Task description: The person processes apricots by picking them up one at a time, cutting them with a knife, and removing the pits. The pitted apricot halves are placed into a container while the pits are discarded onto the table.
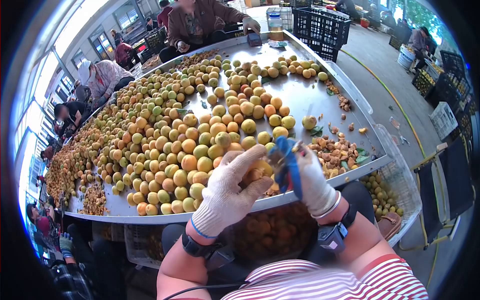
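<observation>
My left hand point(227, 192), in a white knit glove, is closed around an apricot point(259, 171) at the near edge of the metal table point(295, 97). Torn flesh shows on the fruit's near side. Beside it, my gloved right hand point(312, 180) grips a pliers-like tool with blue handles point(287, 167). Motion smears the tool, and its tip is close to the apricot. Many whole apricots point(190, 145) in yellow, orange and green cover the table beyond my hands. To the right of the tool lies a heap of brownish fruit scraps point(337, 155) with some green leaves.
Below the table edge, a crate of fruit point(272, 232) sits between my knees. Another clear crate point(400, 185) stands at the right. Across the table sits a person in a dark jacket point(200, 22). Black crates point(322, 30) are stacked behind; a folding chair point(445, 185) is at right.
</observation>
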`<state>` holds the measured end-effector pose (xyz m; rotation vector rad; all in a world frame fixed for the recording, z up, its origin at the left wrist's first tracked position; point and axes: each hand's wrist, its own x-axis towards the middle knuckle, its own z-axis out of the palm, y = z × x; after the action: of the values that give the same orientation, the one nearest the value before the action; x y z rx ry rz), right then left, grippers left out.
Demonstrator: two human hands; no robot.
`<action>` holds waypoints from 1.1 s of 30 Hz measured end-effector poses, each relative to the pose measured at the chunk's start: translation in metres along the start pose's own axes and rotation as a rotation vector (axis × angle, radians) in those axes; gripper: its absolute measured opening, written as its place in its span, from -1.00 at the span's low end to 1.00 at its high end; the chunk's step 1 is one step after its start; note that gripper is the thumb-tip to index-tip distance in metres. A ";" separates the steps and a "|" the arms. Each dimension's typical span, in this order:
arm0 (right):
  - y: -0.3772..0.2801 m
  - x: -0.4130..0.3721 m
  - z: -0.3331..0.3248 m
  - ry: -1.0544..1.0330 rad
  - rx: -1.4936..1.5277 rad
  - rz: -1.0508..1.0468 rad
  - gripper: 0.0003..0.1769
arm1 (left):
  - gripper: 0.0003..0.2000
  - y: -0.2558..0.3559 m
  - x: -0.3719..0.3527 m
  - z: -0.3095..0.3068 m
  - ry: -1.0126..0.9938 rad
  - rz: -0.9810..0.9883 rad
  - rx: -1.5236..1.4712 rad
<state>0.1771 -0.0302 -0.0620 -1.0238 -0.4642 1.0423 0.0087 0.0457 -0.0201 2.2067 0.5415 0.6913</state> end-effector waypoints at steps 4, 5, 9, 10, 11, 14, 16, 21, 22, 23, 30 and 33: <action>0.003 -0.010 0.013 -0.138 -0.150 0.026 -0.67 | -0.59 0.002 -0.001 0.000 0.114 0.033 0.059; 0.005 -0.011 0.016 -0.149 -0.207 -0.020 -0.67 | -0.63 0.000 -0.001 0.002 0.151 0.071 0.086; 0.004 -0.022 0.030 -0.041 -0.131 0.045 -0.72 | -0.75 -0.013 -0.001 0.019 0.264 0.154 0.054; 0.007 -0.021 0.029 -0.020 -0.151 -0.005 -0.77 | -0.78 -0.009 -0.006 0.024 0.251 -0.026 -0.128; 0.010 -0.021 0.028 0.001 -0.170 -0.054 -0.81 | -0.78 -0.005 -0.007 0.024 0.250 -0.026 -0.128; 0.028 -0.016 0.027 0.039 -0.202 -0.238 -0.86 | -0.78 0.006 -0.007 0.022 0.274 -0.417 -0.602; 0.020 -0.023 0.031 0.030 -0.115 -0.136 -0.86 | -0.80 0.002 -0.005 0.022 0.280 -0.435 -0.642; 0.013 -0.021 0.026 0.048 -0.059 -0.062 -0.86 | -0.82 0.000 -0.001 0.007 0.157 -0.106 -0.571; 0.012 -0.020 0.026 0.056 -0.062 -0.068 -0.85 | -0.75 0.004 -0.001 0.000 0.106 0.000 -0.249; 0.012 -0.020 0.025 0.063 -0.066 -0.074 -0.85 | -0.67 0.006 0.000 -0.003 0.055 0.104 0.073; 0.038 -0.013 0.021 0.092 -0.235 -0.181 -0.82 | -0.71 -0.015 0.001 0.016 0.281 0.261 0.283; 0.042 -0.011 0.022 0.100 -0.094 -0.244 -0.82 | -0.75 -0.023 0.005 0.022 0.395 0.332 0.272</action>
<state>0.1352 -0.0243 -0.0858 -1.0676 -0.5456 0.7550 0.0225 0.0514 -0.0491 2.4535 0.4875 1.3135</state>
